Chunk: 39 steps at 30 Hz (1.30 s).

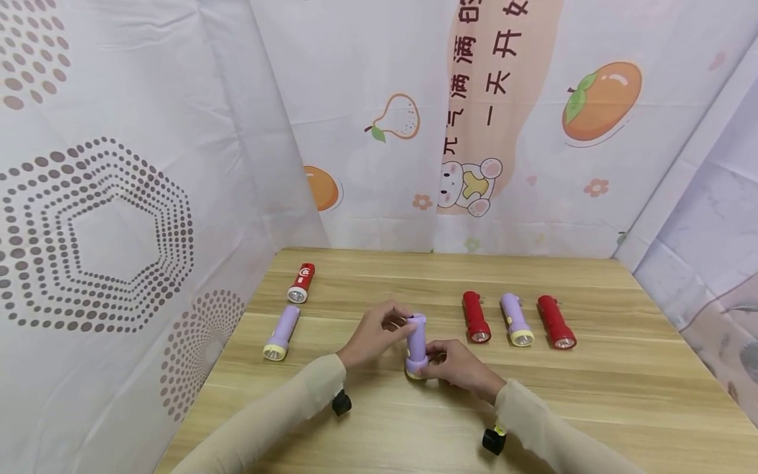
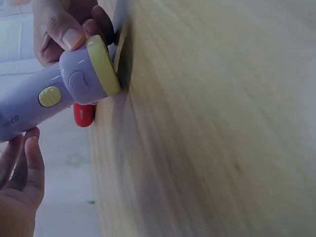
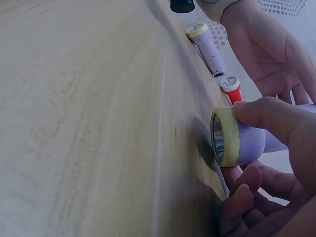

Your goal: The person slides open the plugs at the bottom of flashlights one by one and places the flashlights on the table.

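Note:
A lilac flashlight point(image 1: 417, 343) with a pale yellow rim is held nearly upright in the middle of the wooden table, its lens end down. My right hand point(image 1: 460, 366) grips the head end, thumb by the yellow rim point(image 3: 228, 138). Around the upper, tail end, my left hand point(image 1: 374, 331) pinches the body with thumb and fingers. The left wrist view shows the oval yellow switch point(image 2: 50, 97) on the side. From the right wrist view, the lens end looks tilted, just off the tabletop.
On the left lie another lilac flashlight point(image 1: 283, 332) and a red one with a white rim point(image 1: 301, 283). To the right, a red flashlight point(image 1: 476, 316), a lilac one point(image 1: 516, 319) and another red one point(image 1: 555, 321) lie in a row. Printed curtains point(image 1: 355, 230) hang behind the table.

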Motion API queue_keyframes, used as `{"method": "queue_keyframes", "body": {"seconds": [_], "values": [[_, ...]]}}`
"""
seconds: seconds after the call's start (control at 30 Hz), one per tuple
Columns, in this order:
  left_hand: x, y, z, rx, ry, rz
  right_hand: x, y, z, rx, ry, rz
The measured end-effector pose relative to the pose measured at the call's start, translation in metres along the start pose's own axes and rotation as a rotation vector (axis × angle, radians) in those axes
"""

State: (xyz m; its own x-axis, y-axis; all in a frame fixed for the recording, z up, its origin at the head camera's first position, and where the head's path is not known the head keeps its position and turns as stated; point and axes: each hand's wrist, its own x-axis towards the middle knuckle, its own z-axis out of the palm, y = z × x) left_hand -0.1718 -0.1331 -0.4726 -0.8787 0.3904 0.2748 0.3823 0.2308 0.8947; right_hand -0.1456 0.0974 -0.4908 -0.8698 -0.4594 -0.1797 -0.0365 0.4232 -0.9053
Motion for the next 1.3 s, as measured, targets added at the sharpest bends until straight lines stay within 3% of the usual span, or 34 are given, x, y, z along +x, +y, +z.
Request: {"method": "queue_keyframes", "body": {"seconds": [0.17, 0.5, 0.77, 1.1, 1.3], "values": [[-0.008, 0.005, 0.0, 0.027, -0.026, 0.044, -0.002, 0.0, 0.002, -0.017, 0.002, -0.028], [-0.021, 0.008, 0.004, 0.036, -0.06, 0.229, -0.007, -0.001, 0.007, -0.052, 0.011, -0.044], [-0.03, 0.012, 0.007, 0.041, -0.068, 0.226, -0.011, -0.004, 0.011, -0.053, 0.027, -0.077], [-0.035, 0.017, 0.011, 0.034, -0.068, 0.167, -0.014, -0.002, 0.013, -0.084, 0.05, -0.111], [-0.036, 0.016, 0.008, 0.04, -0.083, 0.171, -0.013, 0.0, 0.009, -0.105, 0.015, -0.121]]}}
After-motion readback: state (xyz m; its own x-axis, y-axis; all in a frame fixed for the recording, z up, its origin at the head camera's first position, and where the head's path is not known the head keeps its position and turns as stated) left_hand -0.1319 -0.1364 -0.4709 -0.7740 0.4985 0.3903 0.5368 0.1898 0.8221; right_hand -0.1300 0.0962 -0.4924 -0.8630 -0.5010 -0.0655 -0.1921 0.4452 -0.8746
